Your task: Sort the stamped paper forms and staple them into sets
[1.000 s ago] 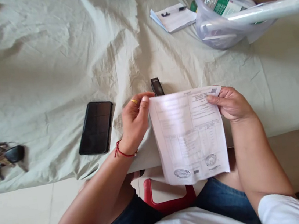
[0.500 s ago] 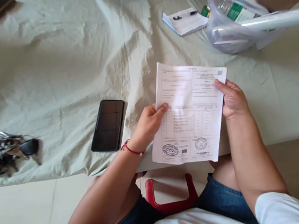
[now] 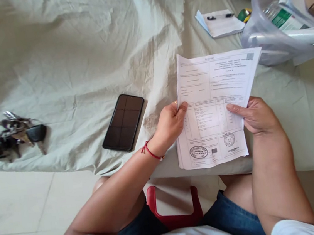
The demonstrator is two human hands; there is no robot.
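Both hands closed on 1 thin stack of white printed paper sheets with 2 round stamps: left hand pinching the left edge, right hand the right edge, equally near. Long axis pointing away from the body, above the tabletop edge. Left of it, 1 black phone, then 1 bunch of keys. Farther right, 1 clear plastic tub.

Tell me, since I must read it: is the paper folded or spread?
Spread: the paper shows its whole printed face, held at its sides by left hand and right hand.
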